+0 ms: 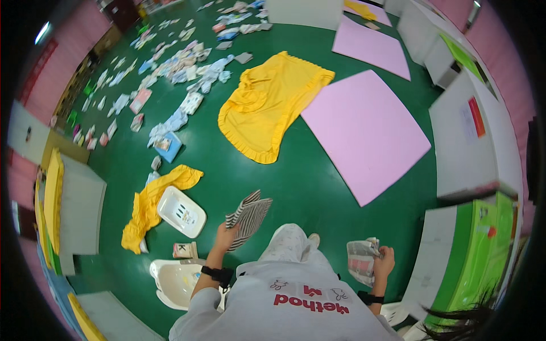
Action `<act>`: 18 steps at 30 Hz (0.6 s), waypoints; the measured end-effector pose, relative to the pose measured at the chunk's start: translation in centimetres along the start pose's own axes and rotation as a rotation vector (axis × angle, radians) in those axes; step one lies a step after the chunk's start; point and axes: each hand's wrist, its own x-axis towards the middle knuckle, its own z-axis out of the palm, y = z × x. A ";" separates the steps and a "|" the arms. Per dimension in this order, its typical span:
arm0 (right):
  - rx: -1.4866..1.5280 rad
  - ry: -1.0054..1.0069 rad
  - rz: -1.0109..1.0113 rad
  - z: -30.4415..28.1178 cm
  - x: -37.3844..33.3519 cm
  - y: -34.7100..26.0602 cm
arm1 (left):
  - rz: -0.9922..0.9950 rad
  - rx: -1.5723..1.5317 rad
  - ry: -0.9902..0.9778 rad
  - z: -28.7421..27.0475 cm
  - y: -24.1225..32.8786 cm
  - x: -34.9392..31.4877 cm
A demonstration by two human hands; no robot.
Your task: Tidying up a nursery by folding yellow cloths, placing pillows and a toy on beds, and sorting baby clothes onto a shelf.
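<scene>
My left hand (224, 235) is closed on a folded piece of dark-and-white striped fabric (251, 219), held out over the green floor. Off to the right, my right hand (385, 262) grips the edge of a grey, white and pinkish folded cloth (362, 262), which hangs to its left; its exact kind cannot be told. A white plastic basin (195, 223) with a printed bottom rests near my left hand, partly on a crumpled yellow cloth (147, 206). Below it are a small patterned bundle (185, 250) and a white baby bathtub (165, 281), partly hidden by my left arm.
A yellow ruffled cloth (273, 102) lies ahead, touching a pink mat (369, 136). Scattered clothes (182, 65) cover the far-left floor, with a blue box-like item (168, 148) nearer. White cabinets (469, 136) and a green-and-white unit (469, 256) line the right; another cabinet (82, 207) stands left.
</scene>
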 end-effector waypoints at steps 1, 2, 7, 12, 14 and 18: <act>-0.004 -0.007 -0.060 0.7 2.9 -0.9 | -0.046 -0.101 0.037 -0.9 -0.1 0.1; -0.011 -0.030 -0.086 1.0 5.4 -1.9 | -0.086 -0.202 0.072 -1.4 0.0 0.2; 0.015 -0.127 -0.143 4.4 18.2 -8.5 | -0.093 -0.124 0.291 -1.5 3.0 6.9; -0.076 -0.169 -0.297 7.9 27.4 -13.9 | -0.093 -0.128 0.220 -1.3 7.8 15.3; -0.093 -0.208 -0.273 8.9 31.6 -15.5 | -0.115 -0.250 0.144 -1.6 9.0 18.8; -0.125 -0.295 -0.183 13.8 39.2 -22.3 | -0.155 -0.240 0.135 -3.4 8.4 25.3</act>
